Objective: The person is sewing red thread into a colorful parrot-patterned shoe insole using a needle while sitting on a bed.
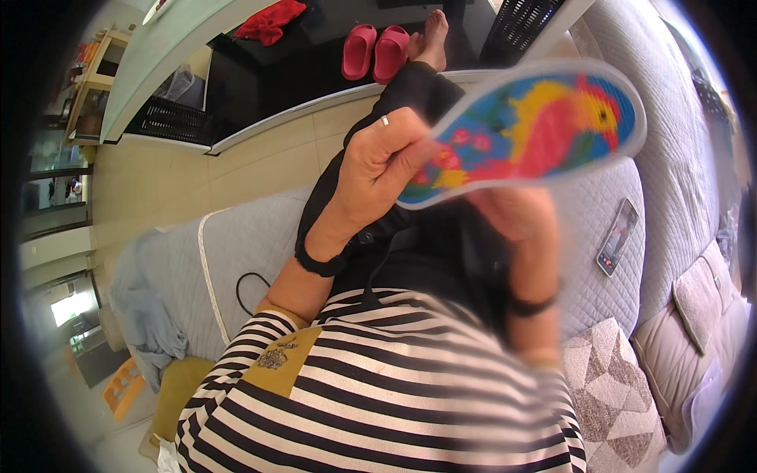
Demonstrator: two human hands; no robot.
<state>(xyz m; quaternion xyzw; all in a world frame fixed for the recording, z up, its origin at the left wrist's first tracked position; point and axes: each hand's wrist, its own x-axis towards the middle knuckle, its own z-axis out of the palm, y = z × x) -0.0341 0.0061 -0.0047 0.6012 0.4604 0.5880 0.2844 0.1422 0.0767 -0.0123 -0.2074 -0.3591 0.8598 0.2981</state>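
An embroidered shoe insole (547,133) with a white border hangs above my lap, tilted towards the right. Stitched on its blue ground are a red and yellow bird and pink flowers. Near the narrower end, my left hand (378,168) pinches its edge between thumb and fingers; a ring is on one finger. My right hand (517,213) is blurred and sits under the insole's lower edge. The insole covers its fingertips, so whether they grip anything is hidden. Below both hands are my black trousers (437,254).
To the right, a phone (617,237) with a lit screen lies on the grey quilted sofa cover (585,284). A patterned cushion (612,390) is at lower right. Pink slides (358,52) and a red cloth (270,22) rest on a black surface ahead. A black cable (241,290) lies left.
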